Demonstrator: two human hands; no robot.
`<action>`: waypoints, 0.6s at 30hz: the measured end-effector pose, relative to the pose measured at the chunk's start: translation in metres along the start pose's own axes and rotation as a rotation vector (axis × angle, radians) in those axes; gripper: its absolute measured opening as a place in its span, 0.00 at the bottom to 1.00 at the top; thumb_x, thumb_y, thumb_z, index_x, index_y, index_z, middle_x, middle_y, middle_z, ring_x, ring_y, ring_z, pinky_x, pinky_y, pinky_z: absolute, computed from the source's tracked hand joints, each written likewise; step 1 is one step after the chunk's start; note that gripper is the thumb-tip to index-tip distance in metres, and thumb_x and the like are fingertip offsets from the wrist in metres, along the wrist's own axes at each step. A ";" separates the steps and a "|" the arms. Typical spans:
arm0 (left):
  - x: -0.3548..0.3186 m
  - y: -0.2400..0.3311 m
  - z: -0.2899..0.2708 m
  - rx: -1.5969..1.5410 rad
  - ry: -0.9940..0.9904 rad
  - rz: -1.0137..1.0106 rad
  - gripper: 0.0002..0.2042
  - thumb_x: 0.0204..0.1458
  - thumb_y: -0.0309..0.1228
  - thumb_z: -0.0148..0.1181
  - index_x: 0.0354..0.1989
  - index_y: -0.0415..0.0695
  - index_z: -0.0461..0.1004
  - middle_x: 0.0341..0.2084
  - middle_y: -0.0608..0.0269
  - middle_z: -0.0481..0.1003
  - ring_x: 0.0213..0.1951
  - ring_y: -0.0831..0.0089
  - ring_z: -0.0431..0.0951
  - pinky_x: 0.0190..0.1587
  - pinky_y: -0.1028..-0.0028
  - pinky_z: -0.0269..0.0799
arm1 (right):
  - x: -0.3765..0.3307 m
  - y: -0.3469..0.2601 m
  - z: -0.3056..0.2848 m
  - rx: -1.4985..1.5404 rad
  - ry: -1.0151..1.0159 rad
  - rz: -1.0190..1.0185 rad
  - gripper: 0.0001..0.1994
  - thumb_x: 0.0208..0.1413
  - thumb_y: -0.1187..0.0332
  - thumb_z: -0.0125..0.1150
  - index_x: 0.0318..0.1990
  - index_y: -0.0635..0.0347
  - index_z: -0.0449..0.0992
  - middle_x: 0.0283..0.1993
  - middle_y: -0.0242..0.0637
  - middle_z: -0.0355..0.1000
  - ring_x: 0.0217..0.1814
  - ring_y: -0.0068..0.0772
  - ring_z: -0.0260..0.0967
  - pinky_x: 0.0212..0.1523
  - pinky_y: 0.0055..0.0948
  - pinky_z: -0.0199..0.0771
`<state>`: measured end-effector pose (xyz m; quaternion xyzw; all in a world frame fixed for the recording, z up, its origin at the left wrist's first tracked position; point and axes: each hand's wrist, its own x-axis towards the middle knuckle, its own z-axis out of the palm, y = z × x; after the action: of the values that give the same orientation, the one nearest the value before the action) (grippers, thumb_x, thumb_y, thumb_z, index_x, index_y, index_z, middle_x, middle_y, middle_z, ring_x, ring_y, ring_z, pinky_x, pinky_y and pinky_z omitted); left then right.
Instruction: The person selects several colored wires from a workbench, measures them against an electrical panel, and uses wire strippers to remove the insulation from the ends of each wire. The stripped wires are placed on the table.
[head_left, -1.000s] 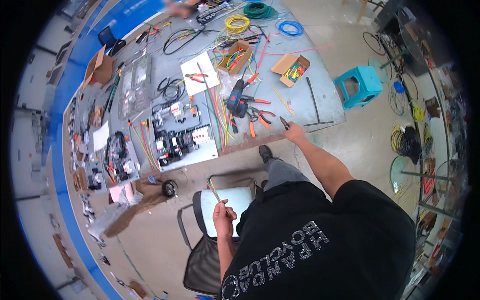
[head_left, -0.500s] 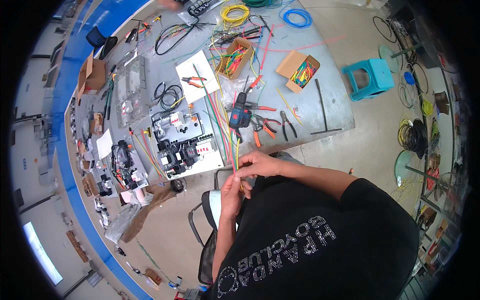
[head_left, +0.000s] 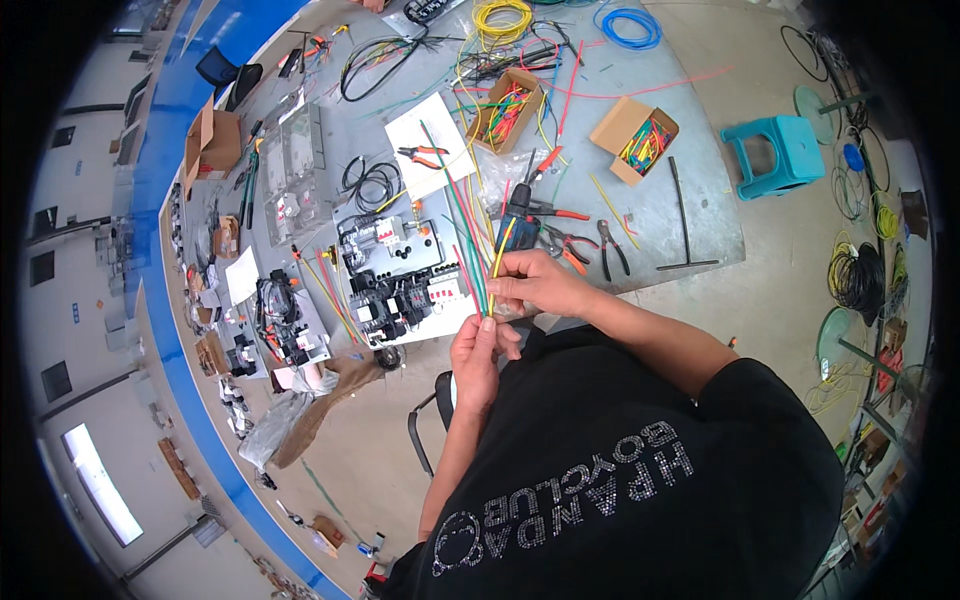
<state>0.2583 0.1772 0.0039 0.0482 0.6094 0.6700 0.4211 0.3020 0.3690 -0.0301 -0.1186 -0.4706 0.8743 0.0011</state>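
In front of my body, by the table's near edge, I hold a bundle of thin red, green and yellow wires [head_left: 480,278]. My left hand [head_left: 476,358] pinches its lower ends between thumb and fingers. Just above it, my right hand [head_left: 543,284] is closed on a yellow wire [head_left: 505,246], which stands a little apart from the others. A cordless drill [head_left: 519,222] lies just beyond my right hand. To the left of the wires sits a white panel [head_left: 412,328] with black electrical parts and switches [head_left: 443,290] mounted on it.
Cutting pliers [head_left: 611,252] and a metal T-handle bar [head_left: 682,215] lie at the right. Two open cardboard boxes [head_left: 606,128] hold coloured pieces. Orange-handled pliers [head_left: 423,157] rest on white paper [head_left: 412,120]. A teal stool [head_left: 775,158] stands beyond the table.
The whole view has shifted, so the table appears farther right. Both hands have come up toward the table with the wires. The wire tops are now more spread out.
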 end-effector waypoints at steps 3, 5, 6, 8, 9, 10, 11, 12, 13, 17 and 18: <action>0.008 0.012 -0.007 -0.013 0.004 0.003 0.11 0.70 0.34 0.51 0.44 0.38 0.75 0.28 0.60 0.77 0.23 0.77 0.72 0.27 0.78 0.67 | 0.009 -0.001 0.005 0.007 0.014 -0.034 0.11 0.66 0.65 0.63 0.37 0.65 0.76 0.25 0.28 0.70 0.24 0.18 0.67 0.25 0.22 0.68; 0.013 0.019 -0.015 -0.041 -0.011 -0.010 0.10 0.69 0.33 0.52 0.43 0.38 0.75 0.27 0.62 0.77 0.22 0.78 0.71 0.26 0.79 0.66 | 0.015 -0.002 0.012 -0.014 0.060 -0.036 0.11 0.66 0.65 0.63 0.36 0.64 0.75 0.25 0.28 0.70 0.24 0.17 0.67 0.25 0.22 0.68; 0.018 0.023 -0.019 0.002 -0.016 -0.002 0.09 0.68 0.32 0.54 0.41 0.39 0.75 0.24 0.64 0.75 0.21 0.79 0.69 0.24 0.80 0.64 | 0.018 -0.002 0.016 -0.024 0.084 -0.035 0.11 0.66 0.64 0.63 0.35 0.64 0.75 0.25 0.28 0.70 0.23 0.17 0.67 0.25 0.22 0.68; 0.025 0.026 -0.033 0.085 -0.031 0.056 0.09 0.68 0.32 0.54 0.40 0.39 0.75 0.23 0.65 0.74 0.20 0.80 0.68 0.23 0.80 0.62 | 0.025 0.000 0.024 -0.104 0.044 -0.061 0.12 0.65 0.64 0.64 0.35 0.63 0.74 0.25 0.28 0.70 0.23 0.17 0.67 0.24 0.22 0.67; 0.028 0.029 -0.040 0.122 -0.037 0.085 0.09 0.68 0.33 0.54 0.39 0.40 0.75 0.22 0.66 0.73 0.19 0.80 0.68 0.22 0.81 0.61 | 0.030 0.000 0.030 -0.146 0.023 -0.070 0.12 0.65 0.64 0.64 0.34 0.63 0.73 0.25 0.27 0.70 0.23 0.16 0.66 0.24 0.22 0.67; 0.029 0.032 -0.046 0.111 -0.027 0.087 0.09 0.68 0.33 0.54 0.37 0.41 0.74 0.20 0.67 0.71 0.18 0.81 0.66 0.21 0.81 0.60 | 0.032 -0.001 0.037 -0.220 0.007 -0.040 0.13 0.64 0.63 0.66 0.33 0.63 0.73 0.25 0.27 0.69 0.24 0.15 0.66 0.23 0.22 0.66; 0.029 0.032 -0.055 0.100 -0.046 0.076 0.10 0.69 0.33 0.54 0.37 0.41 0.74 0.20 0.68 0.71 0.18 0.83 0.65 0.22 0.81 0.60 | 0.035 0.000 0.045 -0.259 -0.005 -0.030 0.12 0.64 0.63 0.66 0.35 0.62 0.74 0.25 0.26 0.70 0.24 0.14 0.66 0.24 0.21 0.66; 0.028 0.033 -0.066 0.090 -0.064 0.065 0.10 0.69 0.34 0.53 0.36 0.41 0.73 0.21 0.69 0.71 0.19 0.84 0.64 0.22 0.81 0.60 | 0.040 0.001 0.053 -0.297 -0.020 -0.019 0.12 0.64 0.63 0.66 0.36 0.62 0.75 0.25 0.26 0.70 0.24 0.14 0.66 0.24 0.21 0.66; 0.028 0.035 -0.078 0.079 -0.080 0.055 0.11 0.70 0.34 0.53 0.36 0.42 0.73 0.21 0.70 0.72 0.19 0.85 0.64 0.23 0.81 0.60 | 0.046 0.003 0.061 -0.335 -0.035 -0.007 0.11 0.64 0.63 0.66 0.37 0.62 0.75 0.25 0.25 0.70 0.24 0.13 0.66 0.24 0.20 0.65; 0.033 0.044 -0.124 0.254 -0.051 0.123 0.13 0.70 0.36 0.52 0.34 0.42 0.72 0.20 0.74 0.67 0.21 0.87 0.60 0.24 0.81 0.57 | 0.068 0.020 0.107 -0.242 0.128 0.034 0.14 0.61 0.63 0.68 0.32 0.63 0.73 0.24 0.28 0.71 0.21 0.15 0.66 0.21 0.22 0.65; 0.030 0.051 -0.132 0.280 -0.025 0.120 0.13 0.70 0.35 0.53 0.33 0.42 0.73 0.19 0.77 0.64 0.22 0.88 0.58 0.25 0.80 0.54 | 0.074 0.026 0.119 -0.254 0.165 0.011 0.14 0.61 0.63 0.68 0.32 0.64 0.73 0.24 0.29 0.71 0.20 0.16 0.66 0.20 0.22 0.65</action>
<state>0.1371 0.0990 0.0009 0.1513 0.6875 0.6019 0.3771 0.2077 0.2651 -0.0036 -0.1921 -0.5750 0.7950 0.0198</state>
